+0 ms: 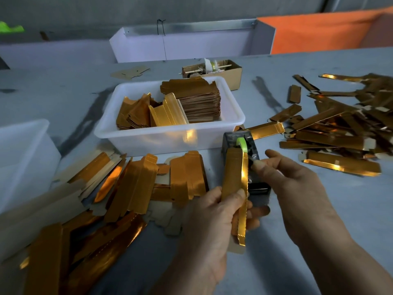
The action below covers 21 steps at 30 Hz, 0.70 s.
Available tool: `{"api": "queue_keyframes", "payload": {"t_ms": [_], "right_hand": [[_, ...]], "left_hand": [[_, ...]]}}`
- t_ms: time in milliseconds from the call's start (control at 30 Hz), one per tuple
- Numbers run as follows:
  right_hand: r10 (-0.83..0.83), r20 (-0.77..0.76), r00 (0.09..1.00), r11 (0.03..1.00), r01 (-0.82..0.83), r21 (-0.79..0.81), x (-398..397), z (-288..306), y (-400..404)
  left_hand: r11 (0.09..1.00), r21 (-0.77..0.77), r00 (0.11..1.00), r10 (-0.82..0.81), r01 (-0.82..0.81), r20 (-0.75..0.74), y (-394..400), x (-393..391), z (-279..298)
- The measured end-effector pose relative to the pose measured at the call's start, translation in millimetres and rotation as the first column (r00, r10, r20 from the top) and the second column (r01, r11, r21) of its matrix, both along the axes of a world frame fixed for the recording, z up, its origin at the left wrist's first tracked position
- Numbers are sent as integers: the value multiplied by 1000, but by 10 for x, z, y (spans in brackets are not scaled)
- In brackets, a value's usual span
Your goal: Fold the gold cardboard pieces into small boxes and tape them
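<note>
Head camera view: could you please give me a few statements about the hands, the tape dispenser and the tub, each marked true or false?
1. The left hand grips a folded gold piece. True.
2. The right hand lies flat on the table, away from the tape dispenser. False: its fingertips are at the dispenser.
3. The dispenser's tape roll is green. True.
4. The white tub behind the dispenser is empty. False: it holds stacked gold blanks.
5. Finished gold boxes lie piled on the right. True.
</note>
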State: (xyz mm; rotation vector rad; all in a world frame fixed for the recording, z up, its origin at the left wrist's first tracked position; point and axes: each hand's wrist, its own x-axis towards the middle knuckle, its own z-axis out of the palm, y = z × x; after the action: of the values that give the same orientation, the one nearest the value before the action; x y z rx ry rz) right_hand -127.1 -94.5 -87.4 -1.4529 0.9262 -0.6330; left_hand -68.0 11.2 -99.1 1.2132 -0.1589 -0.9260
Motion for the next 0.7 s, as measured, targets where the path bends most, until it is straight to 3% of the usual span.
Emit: {"api": "queue_keyframes", "payload": {"t_ms": [167, 333, 700], "right_hand": [[-10, -164, 986, 979, -24, -202, -163, -109, 52], [-57, -324, 944, 914, -82, -398, -188, -167, 134], [-118, -297, 948, 862, -51, -504, -178, -322, 221]], "left_hand": [[997, -76, 1000, 13, -13, 3, 6, 69, -1], [997, -71, 988, -22, 33, 155, -14, 89, -49], [983, 12, 924, -178, 185, 339, -67, 107, -13]]}}
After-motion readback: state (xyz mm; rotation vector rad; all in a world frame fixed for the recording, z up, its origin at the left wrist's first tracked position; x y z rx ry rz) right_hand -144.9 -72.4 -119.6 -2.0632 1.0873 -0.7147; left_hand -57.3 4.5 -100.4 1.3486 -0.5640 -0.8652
